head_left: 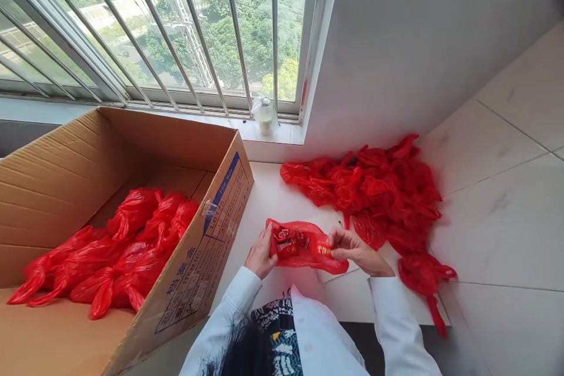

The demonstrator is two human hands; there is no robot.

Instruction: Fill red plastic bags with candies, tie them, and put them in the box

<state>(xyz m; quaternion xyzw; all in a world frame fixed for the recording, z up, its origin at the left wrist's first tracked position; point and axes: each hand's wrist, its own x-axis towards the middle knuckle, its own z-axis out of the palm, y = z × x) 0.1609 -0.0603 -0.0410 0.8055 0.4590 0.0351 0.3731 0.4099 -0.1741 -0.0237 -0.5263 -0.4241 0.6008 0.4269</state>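
Observation:
Both my hands hold one red plastic bag (304, 245) with small packets showing through it, just above the white ledge (273, 197). My left hand (261, 255) pinches the bag's left edge, fingers closed. My right hand (355, 249) grips its right side, fingers closed too. A heap of loose red bags (379, 194) lies on the ledge just behind and to the right of my right hand. An open cardboard box (211, 229) at my left holds several tied red bags (118, 252).
A barred window (176, 23) runs along the back, with a small plastic-wrapped bottle (265, 114) on its sill. A grey wall (418, 41) rises behind the heap. Pale floor tiles (506, 200) lie to the right of the ledge.

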